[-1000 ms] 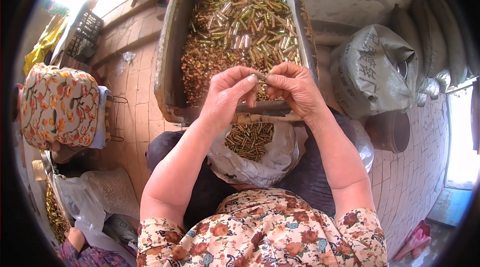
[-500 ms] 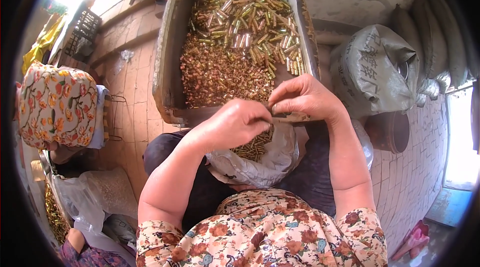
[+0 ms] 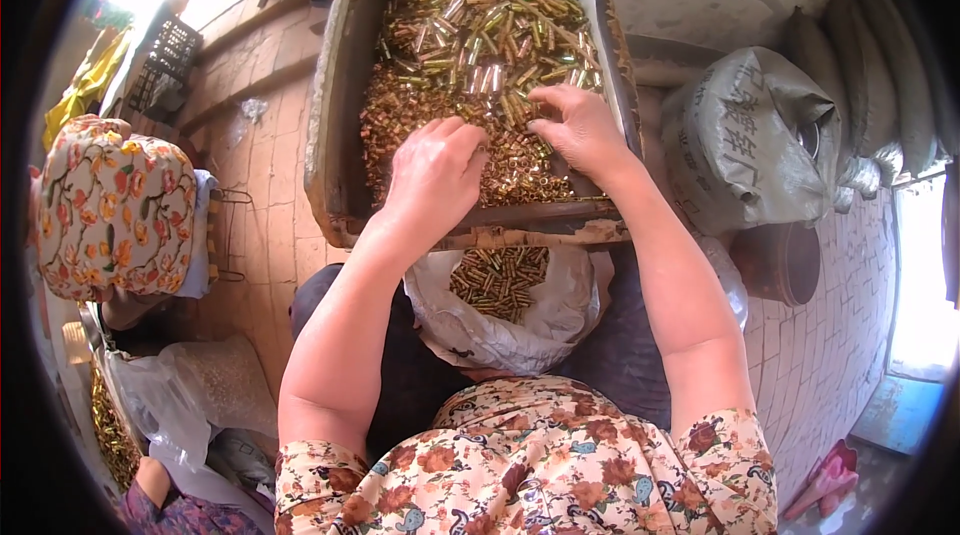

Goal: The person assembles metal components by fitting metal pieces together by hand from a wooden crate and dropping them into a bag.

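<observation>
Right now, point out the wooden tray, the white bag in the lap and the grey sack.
wooden tray (image 3: 335,125), head view, on its left wall.
white bag (image 3: 560,310), head view, on its right inner side beside the brass pieces.
grey sack (image 3: 745,145), head view, on its front face.

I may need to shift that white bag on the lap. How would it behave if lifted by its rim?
The white bag looks like thin, crumpled plastic, so probably floppy, sagging around its load. The brass-coloured metal tubes heaped inside likely make it heavy for its size. Its mouth lies open, so tilting it could spill tubes, which would probably roll.
</observation>
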Demonstrator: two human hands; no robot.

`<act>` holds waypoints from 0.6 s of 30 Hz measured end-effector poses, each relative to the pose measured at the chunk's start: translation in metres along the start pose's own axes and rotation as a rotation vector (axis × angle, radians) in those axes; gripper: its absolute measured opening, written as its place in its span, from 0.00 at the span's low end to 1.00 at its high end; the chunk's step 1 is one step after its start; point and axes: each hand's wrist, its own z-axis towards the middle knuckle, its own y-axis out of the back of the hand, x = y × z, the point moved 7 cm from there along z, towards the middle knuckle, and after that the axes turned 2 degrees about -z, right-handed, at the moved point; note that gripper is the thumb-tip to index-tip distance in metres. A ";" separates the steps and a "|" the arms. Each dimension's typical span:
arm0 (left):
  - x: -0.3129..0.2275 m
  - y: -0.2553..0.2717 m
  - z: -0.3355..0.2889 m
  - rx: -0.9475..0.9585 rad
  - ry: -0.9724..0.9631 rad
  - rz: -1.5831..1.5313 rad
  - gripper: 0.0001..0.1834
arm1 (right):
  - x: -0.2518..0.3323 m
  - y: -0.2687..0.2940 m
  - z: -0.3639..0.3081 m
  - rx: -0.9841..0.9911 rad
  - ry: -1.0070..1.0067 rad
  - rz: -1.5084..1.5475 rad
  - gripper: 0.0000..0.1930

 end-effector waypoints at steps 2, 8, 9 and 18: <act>0.005 -0.010 0.004 0.021 -0.055 0.103 0.06 | 0.006 -0.008 0.002 0.038 0.049 -0.105 0.15; 0.005 -0.038 0.011 0.138 -0.181 0.266 0.07 | 0.009 -0.012 0.001 0.043 0.077 -0.103 0.10; 0.002 -0.039 0.011 0.162 -0.207 0.263 0.08 | 0.007 -0.012 0.001 0.043 0.077 -0.104 0.10; 0.001 -0.038 0.012 0.110 -0.184 0.194 0.05 | -0.006 -0.010 -0.008 0.035 -0.169 0.338 0.12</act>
